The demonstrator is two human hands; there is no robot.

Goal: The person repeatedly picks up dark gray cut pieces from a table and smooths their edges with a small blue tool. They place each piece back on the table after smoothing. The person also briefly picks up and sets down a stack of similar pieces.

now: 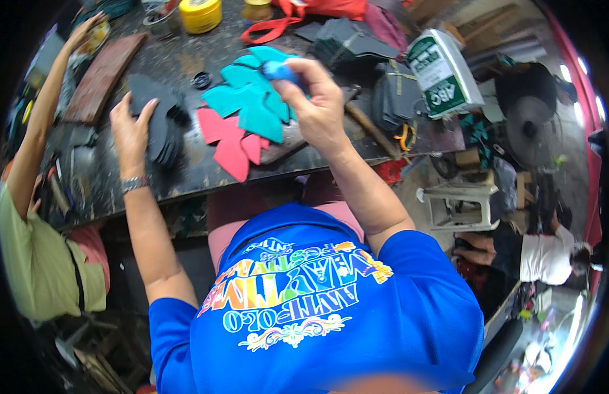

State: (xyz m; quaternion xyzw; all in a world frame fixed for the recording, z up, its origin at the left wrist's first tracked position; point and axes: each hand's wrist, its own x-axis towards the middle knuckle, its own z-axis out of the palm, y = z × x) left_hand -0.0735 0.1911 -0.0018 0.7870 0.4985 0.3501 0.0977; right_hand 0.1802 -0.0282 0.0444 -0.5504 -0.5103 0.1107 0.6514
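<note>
Beside a stack of dark grey cut sheet pieces, my left hand rests with thumb and fingers apart at the stack's left edge. My right hand is closed around a small rounded blue object, blurred, so its kind is unclear. It is held above teal cut pieces, which lie overlapping with pointed ends. Below them, several coral-pink pieces of similar shape lie near the table's front edge. A small black ring-shaped lid sits between the dark stack and the teal pieces.
On the dark worktable are a reddish board, a yellow tub, a hammer, bundled grey pieces and a white-green can. Another person's arm reaches in at left. A stool and fan stand right.
</note>
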